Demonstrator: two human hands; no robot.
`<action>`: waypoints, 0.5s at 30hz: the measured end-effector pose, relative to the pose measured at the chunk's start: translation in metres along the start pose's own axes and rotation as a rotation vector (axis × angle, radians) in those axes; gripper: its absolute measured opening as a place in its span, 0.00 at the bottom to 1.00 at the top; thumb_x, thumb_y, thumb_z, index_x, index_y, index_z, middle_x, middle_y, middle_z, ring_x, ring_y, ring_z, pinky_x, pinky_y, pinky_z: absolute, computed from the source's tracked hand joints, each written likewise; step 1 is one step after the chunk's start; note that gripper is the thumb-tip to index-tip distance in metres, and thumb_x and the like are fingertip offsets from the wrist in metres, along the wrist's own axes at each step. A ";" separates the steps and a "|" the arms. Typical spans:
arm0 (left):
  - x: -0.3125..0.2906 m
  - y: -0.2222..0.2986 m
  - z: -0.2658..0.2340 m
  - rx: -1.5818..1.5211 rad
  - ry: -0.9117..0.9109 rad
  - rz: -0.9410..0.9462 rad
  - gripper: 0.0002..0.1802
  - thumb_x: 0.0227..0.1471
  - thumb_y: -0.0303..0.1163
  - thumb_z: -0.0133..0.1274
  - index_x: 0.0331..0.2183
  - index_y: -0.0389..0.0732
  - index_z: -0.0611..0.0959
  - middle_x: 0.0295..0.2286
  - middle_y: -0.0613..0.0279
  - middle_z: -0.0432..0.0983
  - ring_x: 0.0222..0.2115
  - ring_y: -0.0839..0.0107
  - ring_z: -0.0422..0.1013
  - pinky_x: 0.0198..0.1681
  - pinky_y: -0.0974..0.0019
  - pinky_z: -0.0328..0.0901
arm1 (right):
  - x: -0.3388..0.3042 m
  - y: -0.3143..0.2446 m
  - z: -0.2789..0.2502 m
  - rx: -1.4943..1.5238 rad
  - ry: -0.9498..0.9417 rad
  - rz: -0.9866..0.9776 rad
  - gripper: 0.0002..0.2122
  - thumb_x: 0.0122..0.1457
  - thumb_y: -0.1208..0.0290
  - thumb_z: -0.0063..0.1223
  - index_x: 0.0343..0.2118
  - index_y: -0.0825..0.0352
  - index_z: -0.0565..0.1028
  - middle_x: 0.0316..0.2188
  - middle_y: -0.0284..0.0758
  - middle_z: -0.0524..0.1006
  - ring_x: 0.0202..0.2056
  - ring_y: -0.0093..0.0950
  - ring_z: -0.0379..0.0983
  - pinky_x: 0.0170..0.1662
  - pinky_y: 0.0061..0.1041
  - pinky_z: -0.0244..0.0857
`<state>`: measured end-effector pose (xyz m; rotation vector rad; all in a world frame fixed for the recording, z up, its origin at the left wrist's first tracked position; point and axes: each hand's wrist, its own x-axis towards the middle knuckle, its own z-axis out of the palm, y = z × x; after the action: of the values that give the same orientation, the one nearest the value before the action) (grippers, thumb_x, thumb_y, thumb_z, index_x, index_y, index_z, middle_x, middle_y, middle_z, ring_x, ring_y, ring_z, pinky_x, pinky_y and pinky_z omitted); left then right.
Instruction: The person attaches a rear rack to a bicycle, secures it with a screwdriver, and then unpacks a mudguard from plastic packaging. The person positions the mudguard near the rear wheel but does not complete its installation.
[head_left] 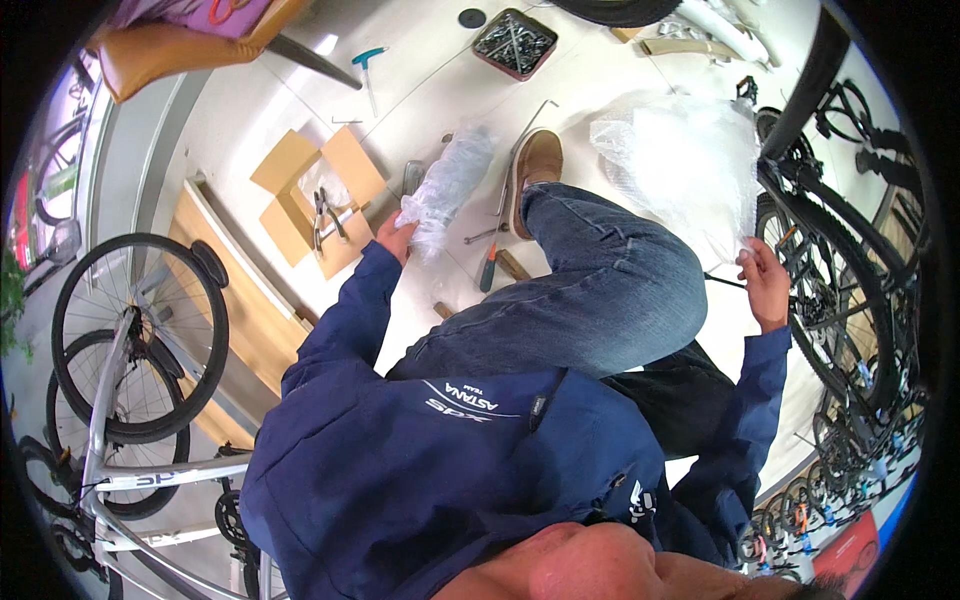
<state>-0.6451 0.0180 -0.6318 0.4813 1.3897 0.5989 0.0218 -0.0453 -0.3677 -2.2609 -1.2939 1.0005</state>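
Note:
My left hand [398, 238] grips the lower end of a long bundle rolled in clear plastic wrap [452, 180]. What lies inside the bundle cannot be made out. Off to the right, the fingers of my right hand [765, 282] pinch the near corner of a sheet of clear bubble wrap [680, 165]. Glare whitens much of that sheet, which spreads over the floor beyond my knee. Just left of my left hand stands an open cardboard box [285, 170] with pliers [322, 218] at its near side.
Between the bundle and my brown shoe [542, 158] lie a screwdriver [489, 268] and a long hex key [530, 125]. Farther off are a tray of small metal parts [514, 44] and a T-handle wrench [367, 66]. Bicycles flank me, one wheel [140, 338] at left, several at right.

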 end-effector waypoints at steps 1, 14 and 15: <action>-0.010 0.014 0.004 0.281 -0.030 0.128 0.23 0.57 0.25 0.57 0.55 0.37 0.75 0.42 0.57 0.81 0.43 0.66 0.77 0.44 0.65 0.72 | 0.000 -0.004 0.001 0.002 -0.005 0.010 0.15 0.66 0.70 0.58 0.54 0.67 0.75 0.32 0.31 0.80 0.27 0.17 0.72 0.33 0.19 0.69; -0.078 0.159 0.078 0.122 -0.541 0.497 0.28 0.58 0.22 0.52 0.60 0.34 0.72 0.52 0.56 0.77 0.52 0.65 0.74 0.57 0.60 0.67 | -0.007 -0.164 0.028 0.193 0.244 -0.454 0.11 0.65 0.70 0.58 0.48 0.64 0.80 0.39 0.35 0.83 0.37 0.24 0.81 0.37 0.25 0.76; -0.079 0.170 0.087 0.184 -0.543 0.519 0.27 0.58 0.23 0.53 0.60 0.34 0.72 0.52 0.57 0.77 0.52 0.65 0.74 0.57 0.61 0.67 | -0.002 -0.173 0.036 0.394 0.100 -0.395 0.12 0.65 0.71 0.57 0.50 0.65 0.80 0.39 0.33 0.83 0.38 0.19 0.78 0.38 0.22 0.75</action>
<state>-0.5829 0.0992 -0.4527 1.0856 0.7974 0.6906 -0.1095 0.0419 -0.2876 -1.6603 -1.2984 0.8907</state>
